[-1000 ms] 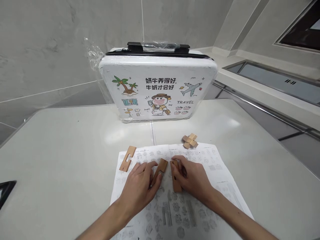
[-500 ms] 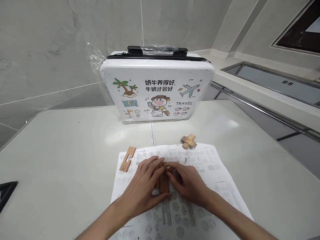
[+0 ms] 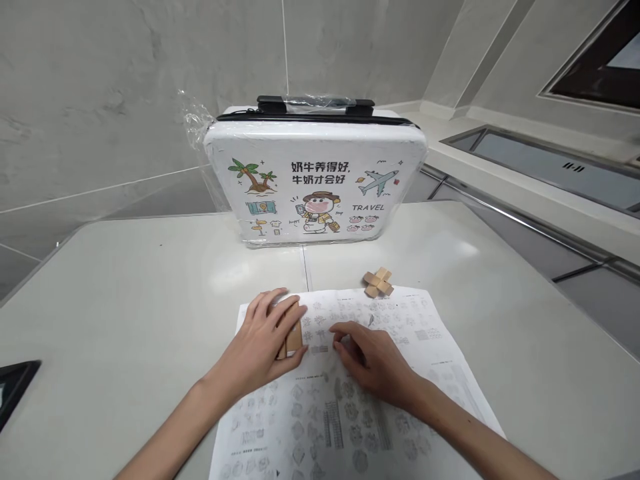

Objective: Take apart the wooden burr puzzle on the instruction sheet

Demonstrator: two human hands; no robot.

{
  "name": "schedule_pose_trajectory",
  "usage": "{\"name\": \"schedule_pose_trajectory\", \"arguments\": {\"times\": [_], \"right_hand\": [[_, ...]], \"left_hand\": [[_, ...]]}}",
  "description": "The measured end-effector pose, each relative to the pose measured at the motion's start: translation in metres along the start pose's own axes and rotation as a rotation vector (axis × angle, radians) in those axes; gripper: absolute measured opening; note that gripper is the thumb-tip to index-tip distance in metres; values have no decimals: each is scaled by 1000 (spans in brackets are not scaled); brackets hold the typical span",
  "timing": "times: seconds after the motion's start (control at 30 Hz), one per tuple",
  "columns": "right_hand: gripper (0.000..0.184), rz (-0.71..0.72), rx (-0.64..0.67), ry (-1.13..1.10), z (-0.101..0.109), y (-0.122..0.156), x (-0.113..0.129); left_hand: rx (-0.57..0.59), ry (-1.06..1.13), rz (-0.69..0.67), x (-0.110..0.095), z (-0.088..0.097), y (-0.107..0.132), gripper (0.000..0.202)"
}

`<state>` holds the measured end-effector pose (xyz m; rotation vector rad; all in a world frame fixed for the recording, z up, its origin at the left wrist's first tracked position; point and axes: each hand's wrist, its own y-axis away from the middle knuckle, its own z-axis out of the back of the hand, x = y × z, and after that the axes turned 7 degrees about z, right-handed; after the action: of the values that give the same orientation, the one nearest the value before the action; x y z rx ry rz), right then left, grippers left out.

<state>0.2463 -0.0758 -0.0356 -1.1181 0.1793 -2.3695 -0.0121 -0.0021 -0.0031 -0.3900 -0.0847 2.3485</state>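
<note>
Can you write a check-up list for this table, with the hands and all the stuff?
Surface: white table, seam down its middle.
Job's things: wooden puzzle pieces bunched on the printed instruction sheet.
Clutter: assembled wooden cross puzzle by the sheet's far edge; white cartoon-printed case upright, in plastic wrap; dark object at the left edge.
Grippers: left hand clasps the pieces; right hand rests bent fingertips on the sheet, nothing seen in it.
Cables: nothing seen.
Surroundings: grey tiled wall; ledge to the right.
</note>
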Motion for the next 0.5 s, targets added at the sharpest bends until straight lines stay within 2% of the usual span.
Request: {"name": "schedule_pose_trajectory", "arguments": {"times": [0.23,0.37,0.5], "right_hand": [[20,11,2,21,0,0,-1],[20,7,18,17,0,0,-2],[21,-2,34,5,2,-1,-1]], "left_hand": [[-20,41,11,28,6,-1,68],[29,80,43,38,4,0,78],[81,141,99,39,2,1,79]]}}
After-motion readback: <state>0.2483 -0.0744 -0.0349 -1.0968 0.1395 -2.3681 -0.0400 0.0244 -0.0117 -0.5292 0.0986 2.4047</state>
